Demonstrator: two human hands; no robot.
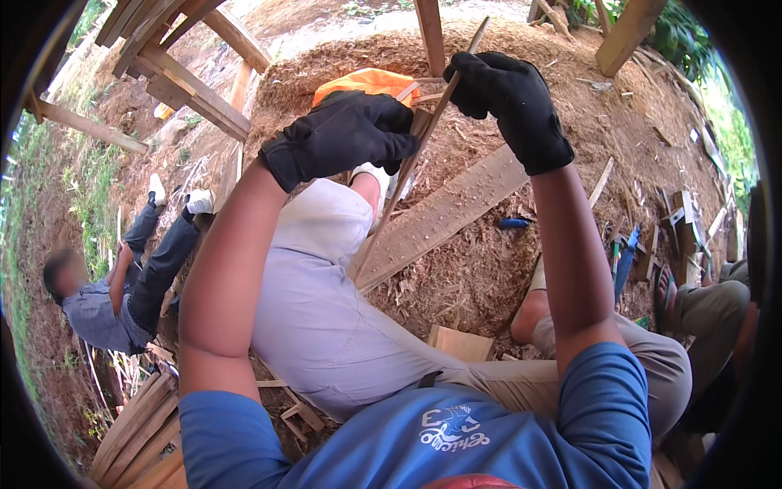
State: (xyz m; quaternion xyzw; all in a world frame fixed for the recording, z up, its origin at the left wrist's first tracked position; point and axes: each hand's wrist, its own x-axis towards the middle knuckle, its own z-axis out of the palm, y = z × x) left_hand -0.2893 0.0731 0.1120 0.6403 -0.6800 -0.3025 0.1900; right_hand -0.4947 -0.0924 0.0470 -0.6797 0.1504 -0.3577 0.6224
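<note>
Fingers curled in, and it's the right hand (511,106) gripping a thin wooden strip (396,196) near its upper end, the left hand (346,134) pinching it lower down, the strip slanting over a broad plank (460,205) on shavings-strewn ground (456,285), another person (102,314) off to the left

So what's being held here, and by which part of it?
A thin wooden strip, held near its upper end by the right grip; the left grip meets it lower down, closure unclear.
</note>
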